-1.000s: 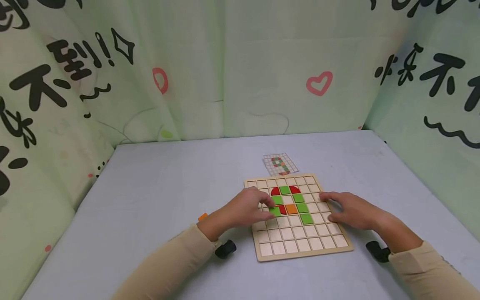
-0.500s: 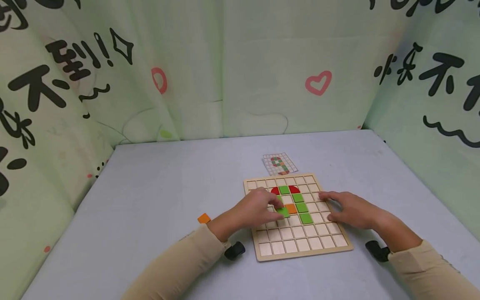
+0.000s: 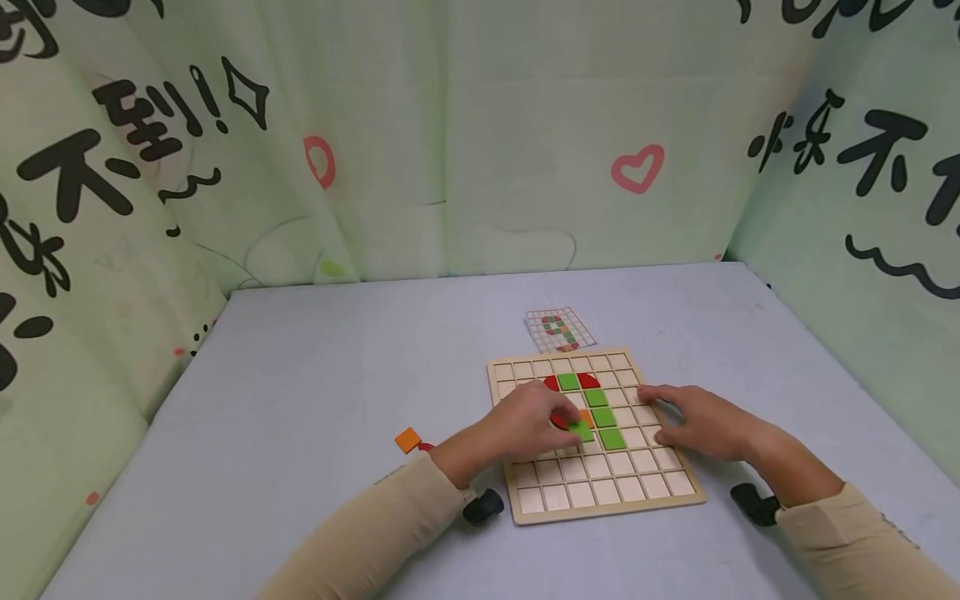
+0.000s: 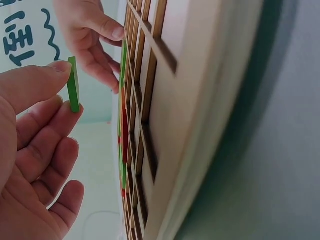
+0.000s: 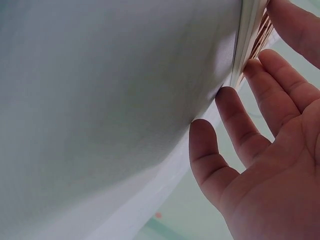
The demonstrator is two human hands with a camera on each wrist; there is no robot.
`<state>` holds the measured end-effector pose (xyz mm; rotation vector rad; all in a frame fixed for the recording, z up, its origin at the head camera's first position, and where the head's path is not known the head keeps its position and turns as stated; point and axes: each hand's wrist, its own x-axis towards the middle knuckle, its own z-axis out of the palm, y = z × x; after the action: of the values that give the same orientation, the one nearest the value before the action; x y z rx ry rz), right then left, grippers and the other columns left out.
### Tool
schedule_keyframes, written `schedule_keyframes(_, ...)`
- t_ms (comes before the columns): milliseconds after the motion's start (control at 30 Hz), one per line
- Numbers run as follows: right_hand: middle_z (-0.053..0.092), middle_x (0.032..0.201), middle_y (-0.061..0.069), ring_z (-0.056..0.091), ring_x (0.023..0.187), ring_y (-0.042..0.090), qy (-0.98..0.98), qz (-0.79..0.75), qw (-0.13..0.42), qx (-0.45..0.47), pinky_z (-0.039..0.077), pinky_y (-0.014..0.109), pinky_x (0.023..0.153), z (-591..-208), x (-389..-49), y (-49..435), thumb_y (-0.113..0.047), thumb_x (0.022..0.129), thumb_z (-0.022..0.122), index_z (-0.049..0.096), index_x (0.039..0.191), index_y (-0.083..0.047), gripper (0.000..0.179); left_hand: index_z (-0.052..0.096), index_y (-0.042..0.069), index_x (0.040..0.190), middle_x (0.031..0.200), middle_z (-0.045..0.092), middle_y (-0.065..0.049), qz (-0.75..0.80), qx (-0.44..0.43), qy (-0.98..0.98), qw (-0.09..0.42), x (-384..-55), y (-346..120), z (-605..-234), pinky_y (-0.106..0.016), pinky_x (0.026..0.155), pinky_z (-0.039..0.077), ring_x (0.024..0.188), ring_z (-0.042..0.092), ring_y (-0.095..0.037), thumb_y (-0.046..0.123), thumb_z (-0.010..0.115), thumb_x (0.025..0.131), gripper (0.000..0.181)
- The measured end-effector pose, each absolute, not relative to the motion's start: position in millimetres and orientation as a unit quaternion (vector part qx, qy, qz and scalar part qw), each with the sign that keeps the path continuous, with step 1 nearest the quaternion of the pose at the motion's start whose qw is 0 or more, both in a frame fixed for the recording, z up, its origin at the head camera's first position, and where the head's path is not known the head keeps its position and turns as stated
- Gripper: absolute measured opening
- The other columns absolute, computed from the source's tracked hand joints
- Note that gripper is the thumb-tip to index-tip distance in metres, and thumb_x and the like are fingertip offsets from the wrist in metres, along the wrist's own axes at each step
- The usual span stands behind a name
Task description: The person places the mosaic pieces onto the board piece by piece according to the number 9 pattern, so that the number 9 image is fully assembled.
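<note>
My left hand [image 3: 525, 425] pinches a thin green square tile [image 4: 73, 87] between thumb and fingertip, above the middle of a wooden grid board [image 3: 609, 508]. The left wrist view shows the tile edge-on and apart from the board. Red rounded pieces [image 3: 588, 380], other green squares [image 3: 603, 417] and an orange square [image 3: 587, 418], partly covered, lie in the board's cells. My right hand [image 3: 705, 423] touches the board's right edge with its thumb and fingers, which look relaxed and fairly straight in the right wrist view. Some cells are hidden behind my left hand.
A small printed card [image 3: 558, 328] with a coloured grid pattern lies just behind the board. Left of my left wrist are a loose orange square [image 3: 407, 439] and a red piece [image 3: 425, 447]. Printed curtains [image 3: 450, 150] hang around the white table [image 3: 322, 375].
My left hand has moved rightward across the board with the green tile, from the left part of the pattern to just below the orange square. My right hand has stayed at the edge.
</note>
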<state>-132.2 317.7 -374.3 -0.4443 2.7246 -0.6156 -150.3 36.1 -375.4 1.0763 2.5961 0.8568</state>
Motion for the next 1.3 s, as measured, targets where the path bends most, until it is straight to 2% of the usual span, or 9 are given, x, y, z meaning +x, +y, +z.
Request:
schedule_keyframes(267,0.047,0.143,0.031,0.040,0.131,0.053,0.951,-0.216,0.158,-0.154,0.036,0.065,0.101,-374,-132,319,-0.019,0.088,0.076,0.051,0.141,0.001,0.063,0.076,0.013,0.106,0.090,0.069,0.014,0.301,0.382,0.867,0.105,-149,44,-376,-0.014,0.072,0.043,0.080,0.054,0.001,0.024,0.078,0.089,0.020)
schedule_keyframes(600,0.047,0.143,0.031,0.041,0.131,0.052,0.952,-0.210,0.158,-0.155,0.036,0.065,0.101,-373,-132,319,-0.020,0.088,0.076,0.051,0.141,0.001,0.062,0.076,0.012,0.108,0.095,0.072,0.012,0.294,0.400,0.863,0.094,-150,51,-376,-0.013,0.077,0.043,0.088,0.058,0.000,0.024,0.077,0.090,0.021)
schedule_keyframes(867,0.047,0.143,0.031,0.041,0.131,0.052,0.951,-0.217,0.160,-0.154,0.035,0.065,0.101,-374,-132,319,-0.020,0.088,0.076,0.051,0.142,0.001,0.063,0.077,0.011,0.109,0.095,0.072,0.011,0.304,0.397,0.859,0.109,-149,55,-374,-0.011,0.074,0.044,0.082,0.057,0.003,0.022,0.077,0.090,0.022)
schedule_keyframes(1033,0.047,0.143,0.030,0.041,0.131,0.052,0.951,-0.215,0.158,-0.157,0.036,0.065,0.101,-375,-132,319,-0.020,0.088,0.077,0.051,0.141,0.002,0.062,0.077,0.012,0.108,0.096,0.072,0.012,0.307,0.396,0.857,0.118,-147,61,-372,-0.011,0.075,0.043,0.085,0.057,0.000,0.023,0.077,0.090,0.020)
schedule_keyframes(1300,0.049,0.142,0.029,0.042,0.130,0.051,0.951,-0.213,0.151,-0.165,0.037,0.064,0.100,-375,-133,319,-0.019,0.087,0.077,0.052,0.140,0.002,0.062,0.076,0.016,0.107,0.096,0.072,0.015,0.300,0.391,0.861,0.128,-141,67,-374,-0.011,0.080,0.043,0.091,0.059,0.005,0.025,0.077,0.090,0.020)
